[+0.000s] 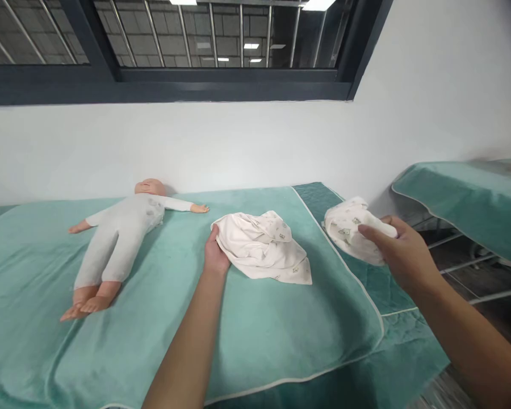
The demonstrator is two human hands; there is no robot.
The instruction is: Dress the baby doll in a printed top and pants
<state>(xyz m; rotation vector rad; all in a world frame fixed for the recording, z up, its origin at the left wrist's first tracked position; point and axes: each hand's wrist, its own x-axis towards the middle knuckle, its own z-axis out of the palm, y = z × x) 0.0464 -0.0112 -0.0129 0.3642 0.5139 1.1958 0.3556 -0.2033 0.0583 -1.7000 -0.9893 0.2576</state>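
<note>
2 bare hands reach in over a bed spread with a smooth pale-green blanket with a cream-piped edge (281,341). At centre, the left hand (216,255) has its grip around the left side of a crumpled white fabric cloth printed with small figures (259,247), thumb on top. The cloth is over the blanket; whether its underside touches is unclear. To the right, the right hand (409,250) pinches a bunched white fabric bundle with a similar print (351,230) between thumb and fingers. That bundle is above the blanket's right edge, near a darker green quilted cover (366,278) below.

At left, well apart from the right hand, a baby doll in a white bodysuit (121,227) lies face up, arms spread, bare feet towards the viewer.

Behind is a plain white wall (238,142) under a dark-framed window (238,91) with upright metal bars (213,34). At far right hangs another green cover (460,196).
</note>
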